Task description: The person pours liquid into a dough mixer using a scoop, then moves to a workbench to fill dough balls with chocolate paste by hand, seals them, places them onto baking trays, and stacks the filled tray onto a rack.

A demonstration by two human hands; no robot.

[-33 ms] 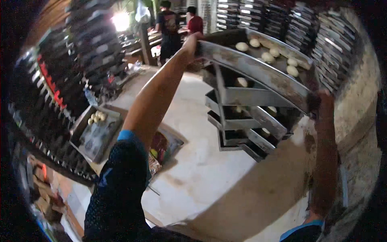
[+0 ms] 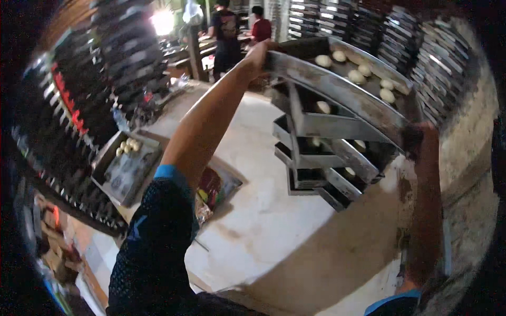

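Both hands hold a long metal baking pan (image 2: 337, 87) at the top of a stack of pans. Several pale dough balls (image 2: 356, 77) lie spread out inside it. My left hand (image 2: 259, 57) is closed round the pan's far left end, and my right hand (image 2: 425, 138) grips the near right end, its fingers dark and partly hidden. Beneath are more metal pans (image 2: 329, 128), stacked crosswise at angles, with a dough ball (image 2: 323, 107) showing in one gap. Whether the held pan rests on the stack or hangs just above it, I cannot tell.
A pale worktable (image 2: 253, 221) spreads under the stack. To the left sit another pan (image 2: 124, 179) with dough balls and a colourful plastic package (image 2: 208, 192). Tall stacks of pans (image 2: 126, 58) line the left and back; a rough wall (image 2: 469, 121) stands right. Two people (image 2: 226, 37) work behind.
The view has turned slightly, so most things sit a little further right in the picture. Both hands keep their hold on the pan, with little visible movement over the stack.
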